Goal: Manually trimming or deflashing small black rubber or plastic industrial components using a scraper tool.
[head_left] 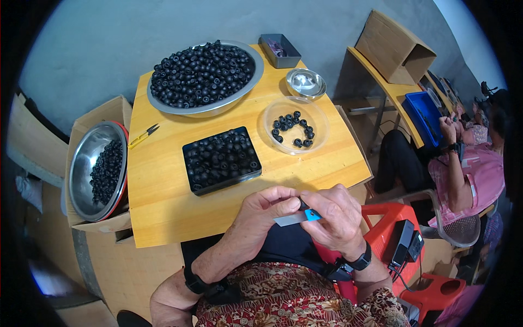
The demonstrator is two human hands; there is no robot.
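My left hand [260, 213] and my right hand [339, 215] meet just below the near edge of the wooden table [163, 201]. Between their fingertips sits a small black rubber piece [303, 205]. My right hand also grips a small knife with a blue handle [312, 215] and a grey blade [289, 219] pointing left under my left fingers. A black square tray [221, 159] full of the same black pieces lies on the table just beyond my hands. A clear round dish [296, 126] to its right holds several more.
A large steel bowl [205, 76] heaped with black pieces stands at the table's far side, with a small steel bowl [306, 84] and grey box [280, 50] beside it. Yellow snips [143, 136] lie at the left edge. Another steel bowl [97, 169] sits in a carton left. A person [463, 169] sits right.
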